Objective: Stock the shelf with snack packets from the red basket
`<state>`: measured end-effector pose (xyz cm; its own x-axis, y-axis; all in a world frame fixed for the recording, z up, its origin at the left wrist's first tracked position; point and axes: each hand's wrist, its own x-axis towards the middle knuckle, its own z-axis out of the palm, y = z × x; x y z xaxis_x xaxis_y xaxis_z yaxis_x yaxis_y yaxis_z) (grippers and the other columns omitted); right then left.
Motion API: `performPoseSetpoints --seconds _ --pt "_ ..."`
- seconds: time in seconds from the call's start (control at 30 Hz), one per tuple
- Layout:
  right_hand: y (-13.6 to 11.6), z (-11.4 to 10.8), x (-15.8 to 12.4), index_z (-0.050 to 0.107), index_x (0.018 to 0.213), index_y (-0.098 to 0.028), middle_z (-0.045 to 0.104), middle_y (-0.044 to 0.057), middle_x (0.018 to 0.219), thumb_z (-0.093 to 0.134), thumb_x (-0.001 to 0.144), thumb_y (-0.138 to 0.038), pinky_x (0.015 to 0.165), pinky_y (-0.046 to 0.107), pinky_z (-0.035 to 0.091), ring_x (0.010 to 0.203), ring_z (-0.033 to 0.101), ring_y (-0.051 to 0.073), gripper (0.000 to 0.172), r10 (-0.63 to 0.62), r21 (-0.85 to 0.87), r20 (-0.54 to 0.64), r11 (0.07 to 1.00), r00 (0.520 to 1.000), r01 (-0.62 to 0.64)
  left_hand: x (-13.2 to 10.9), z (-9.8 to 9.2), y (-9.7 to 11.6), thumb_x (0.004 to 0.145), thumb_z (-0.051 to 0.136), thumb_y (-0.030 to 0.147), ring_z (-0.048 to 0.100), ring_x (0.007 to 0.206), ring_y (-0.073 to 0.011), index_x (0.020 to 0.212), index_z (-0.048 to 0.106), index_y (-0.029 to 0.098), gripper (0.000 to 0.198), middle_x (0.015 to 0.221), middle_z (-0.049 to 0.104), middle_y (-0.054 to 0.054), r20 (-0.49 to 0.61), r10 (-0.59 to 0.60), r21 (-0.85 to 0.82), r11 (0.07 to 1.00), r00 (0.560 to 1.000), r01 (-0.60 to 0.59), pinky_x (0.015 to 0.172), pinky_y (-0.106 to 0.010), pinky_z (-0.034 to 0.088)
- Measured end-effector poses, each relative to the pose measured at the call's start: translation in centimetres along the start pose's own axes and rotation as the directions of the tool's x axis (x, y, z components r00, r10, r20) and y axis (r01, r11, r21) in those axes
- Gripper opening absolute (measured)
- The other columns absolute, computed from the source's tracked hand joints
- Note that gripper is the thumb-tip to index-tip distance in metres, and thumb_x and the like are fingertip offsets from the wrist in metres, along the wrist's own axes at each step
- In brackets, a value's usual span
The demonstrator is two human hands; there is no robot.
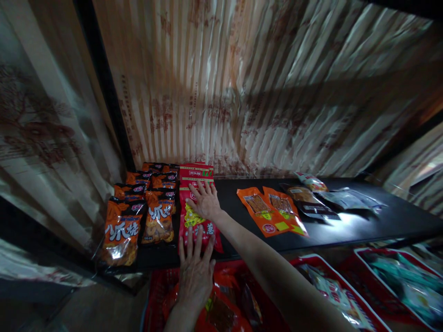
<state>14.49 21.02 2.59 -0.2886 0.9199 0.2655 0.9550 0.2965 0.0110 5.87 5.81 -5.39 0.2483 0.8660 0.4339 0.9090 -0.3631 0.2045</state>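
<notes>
A short stack of red snack bags [196, 173] with yellow print lies on the black shelf. My right hand [206, 202] rests on the front bag's upper part, fingers spread. Over its lower edge lies my left hand [194, 267], fingers stretched out and slightly apart. Neither hand grips anything. Directly left of the red bags, orange and black snack packets [158, 216] stand in two rows, one behind another. The front bag's middle is partly covered by my hands.
Two orange packets [272, 210] lie to the right on the shelf [228, 207], beside a dark packet [308, 201] and a clear one [351, 198]. Red baskets [328, 259] of packaged goods stand below. A black post [104, 83] rises at left before a curtain [207, 92].
</notes>
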Motion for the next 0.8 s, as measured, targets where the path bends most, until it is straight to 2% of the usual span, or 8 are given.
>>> performPoseSetpoints --seconds 0.27,0.37,0.5,0.6,0.7,0.8 --pt "0.2 -0.9 -0.4 0.032 0.141 -0.032 0.029 0.008 0.150 0.034 0.089 -0.056 0.107 0.054 0.016 0.138 0.019 0.033 0.057 -0.019 0.061 -0.045 0.998 0.999 0.022 0.0 -0.6 0.2 0.084 0.050 0.027 0.016 0.140 -0.0330 0.140 0.033 0.032 0.059 0.153 0.020 -0.008 0.032 0.012 -0.025 1.000 0.999 -0.011 0.108 -0.062 0.020" --pt "0.1 -1.4 -0.9 0.034 0.140 -0.032 0.024 0.008 0.152 0.037 0.090 -0.051 0.108 0.055 0.014 0.140 0.014 0.033 0.054 -0.023 0.083 -0.066 0.996 0.998 0.029 0.0 -1.2 0.2 0.084 0.050 0.027 0.014 0.140 -0.0322 0.141 0.031 0.033 0.060 0.153 0.019 -0.007 0.044 0.011 -0.028 1.000 0.999 -0.010 0.109 -0.061 0.019" --pt "0.2 -1.9 -2.0 0.037 0.139 -0.029 0.017 0.008 0.154 0.038 0.091 -0.043 0.109 0.055 0.013 0.141 0.009 0.031 0.050 -0.006 0.158 -0.107 0.987 0.994 0.023 -0.1 -1.9 0.0 0.084 0.051 0.037 0.012 0.140 -0.0329 0.141 0.028 0.033 0.061 0.154 0.017 -0.007 0.077 0.039 -0.053 0.998 0.996 -0.035 0.109 -0.061 0.018" --pt "1.0 -1.7 -3.3 0.038 0.138 -0.020 0.020 0.012 0.153 0.036 0.092 -0.038 0.110 0.049 0.020 0.141 0.014 0.027 0.050 0.112 0.309 -0.147 0.949 0.983 -0.062 -0.3 -2.1 -0.1 0.084 0.051 0.040 0.011 0.140 -0.0339 0.141 0.030 0.034 0.061 0.154 0.016 -0.007 0.099 0.053 -0.080 0.996 0.994 -0.045 0.108 -0.061 0.020" --pt "2.3 -0.9 -5.8 0.042 0.134 -0.010 0.034 0.018 0.145 0.035 0.091 -0.040 0.108 0.043 0.029 0.138 0.023 0.025 0.053 0.303 0.497 -0.155 0.846 0.940 -0.190 -0.5 -2.1 -0.2 0.085 0.051 0.040 0.009 0.140 -0.0341 0.140 0.031 0.034 0.059 0.154 0.016 -0.007 0.102 0.062 -0.088 0.995 0.993 -0.053 0.108 -0.061 0.018" --pt "3.3 0.2 -9.4 0.047 0.128 -0.011 0.043 0.017 0.138 0.039 0.088 -0.040 0.104 0.044 0.036 0.133 0.033 0.024 0.049 0.382 0.597 -0.186 0.775 0.905 -0.205 -0.6 -2.3 -0.2 0.084 0.053 0.038 0.007 0.140 -0.0348 0.142 0.027 0.035 0.063 0.154 0.017 -0.008 0.115 0.080 -0.075 0.995 0.990 -0.072 0.108 -0.061 0.017"
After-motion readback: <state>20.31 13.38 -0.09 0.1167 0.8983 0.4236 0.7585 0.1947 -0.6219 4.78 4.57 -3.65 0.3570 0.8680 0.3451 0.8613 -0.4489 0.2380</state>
